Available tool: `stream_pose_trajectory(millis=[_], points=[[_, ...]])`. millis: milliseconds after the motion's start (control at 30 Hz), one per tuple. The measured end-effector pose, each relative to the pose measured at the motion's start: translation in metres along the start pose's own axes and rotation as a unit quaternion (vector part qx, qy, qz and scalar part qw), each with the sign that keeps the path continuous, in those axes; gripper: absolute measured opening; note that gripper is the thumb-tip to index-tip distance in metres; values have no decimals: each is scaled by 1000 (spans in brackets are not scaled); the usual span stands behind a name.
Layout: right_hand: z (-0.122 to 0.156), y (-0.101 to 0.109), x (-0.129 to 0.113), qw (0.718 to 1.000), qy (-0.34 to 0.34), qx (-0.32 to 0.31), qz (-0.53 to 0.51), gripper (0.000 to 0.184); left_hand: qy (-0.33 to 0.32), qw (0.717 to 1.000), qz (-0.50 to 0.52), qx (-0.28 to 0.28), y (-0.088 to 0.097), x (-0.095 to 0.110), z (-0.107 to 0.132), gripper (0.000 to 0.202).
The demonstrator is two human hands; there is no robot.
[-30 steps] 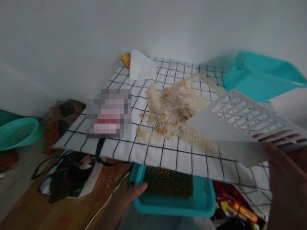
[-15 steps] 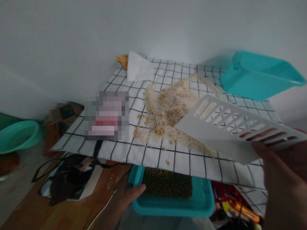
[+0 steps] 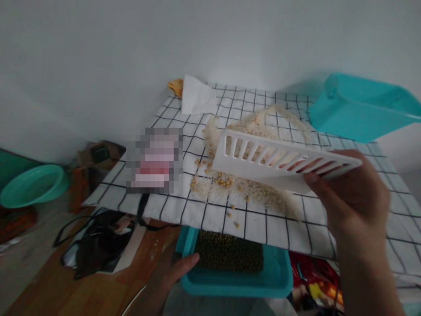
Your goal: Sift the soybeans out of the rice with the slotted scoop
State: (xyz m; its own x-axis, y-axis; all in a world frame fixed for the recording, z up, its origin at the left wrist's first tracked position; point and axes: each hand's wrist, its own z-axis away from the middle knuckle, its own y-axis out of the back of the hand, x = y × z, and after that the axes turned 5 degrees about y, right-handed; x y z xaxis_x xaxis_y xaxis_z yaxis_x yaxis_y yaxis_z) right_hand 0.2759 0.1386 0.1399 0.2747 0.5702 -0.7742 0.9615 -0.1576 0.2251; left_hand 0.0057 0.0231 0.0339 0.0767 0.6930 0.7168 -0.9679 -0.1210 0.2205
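My right hand (image 3: 351,193) grips the near end of a white slotted plastic scoop (image 3: 272,160), held tilted over a heap of white rice mixed with yellow beans (image 3: 250,145) on a checked tablecloth (image 3: 230,219). A few loose beans lie near the cloth's front edge. Below that edge my left hand (image 3: 171,274) holds the left rim of a teal tray (image 3: 237,281) filled with small green beans (image 3: 230,256); only its thumb and part of the palm show.
An empty teal tub (image 3: 362,112) stands at the table's back right by the wall. A folded white paper (image 3: 197,94) lies at the back. On the wooden floor are a dark bag with cords (image 3: 95,245) and a teal basin (image 3: 31,184).
My right hand has swung the scoop leftward and turned it more edge-on over the heap. Some beans have rolled toward the cloth's front edge. The left hand and tray stayed put.
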Motion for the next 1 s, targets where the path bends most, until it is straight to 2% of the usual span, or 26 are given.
stream_pose_trajectory(millis=[133,333,467,533,633,767,900,1000], points=[[-4,-2,7,999,6,-31,-2,22,0,1000,27,-15,7,-13,-7,34],[-3,10,-1,998,-4,-60,22,20,41,997,69,-6,10,-15,-16,56],[-5,11,-1,999,31,-6,12,24,20,1000,17,14,11,-13,-18,50],[-5,8,3,999,37,2,-8,24,14,1000,10,11,11,-12,-17,51],[-3,2,7,999,10,-35,-19,24,17,999,43,-14,10,-13,-15,60],[0,3,7,998,-5,-66,-6,22,23,997,74,-18,8,-15,-12,62],[2,11,8,1000,6,-12,10,21,30,996,84,-25,7,-15,-11,58],[1,12,10,1000,8,12,-1,23,2,997,74,-20,7,-14,-14,54]])
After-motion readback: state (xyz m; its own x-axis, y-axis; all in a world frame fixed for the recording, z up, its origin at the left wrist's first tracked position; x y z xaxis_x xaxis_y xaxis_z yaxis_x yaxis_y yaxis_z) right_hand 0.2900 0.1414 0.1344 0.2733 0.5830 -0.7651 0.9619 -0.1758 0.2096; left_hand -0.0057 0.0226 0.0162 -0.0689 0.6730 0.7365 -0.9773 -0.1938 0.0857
